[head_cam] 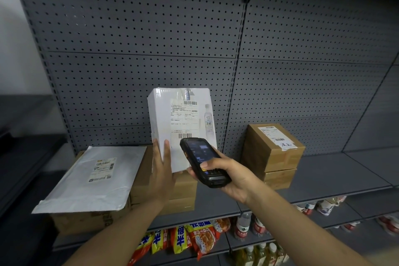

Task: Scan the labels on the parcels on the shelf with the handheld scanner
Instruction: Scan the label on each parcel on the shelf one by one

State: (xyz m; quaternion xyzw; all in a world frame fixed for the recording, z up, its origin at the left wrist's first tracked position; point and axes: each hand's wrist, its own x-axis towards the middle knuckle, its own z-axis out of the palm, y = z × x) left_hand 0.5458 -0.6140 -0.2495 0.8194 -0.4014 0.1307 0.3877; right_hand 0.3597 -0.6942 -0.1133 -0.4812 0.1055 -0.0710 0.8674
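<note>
A white box parcel [162,114] stands upright on a brown carton [183,188], its shipping label [184,120] facing me. My left hand [162,170] holds its lower left edge, thumb on the front. My right hand [228,177] grips the black handheld scanner [203,162], whose top end points at the lower barcode of the label. A white padded mailer [92,177] with a label lies tilted on a carton to the left. A stack of two brown boxes [272,153] with a label on top sits to the right.
The grey shelf [323,175] runs to the right of the brown boxes, backed by a pegboard wall [129,28]. Below it, snack bags [190,242] and bottles [244,224] fill the lower shelves.
</note>
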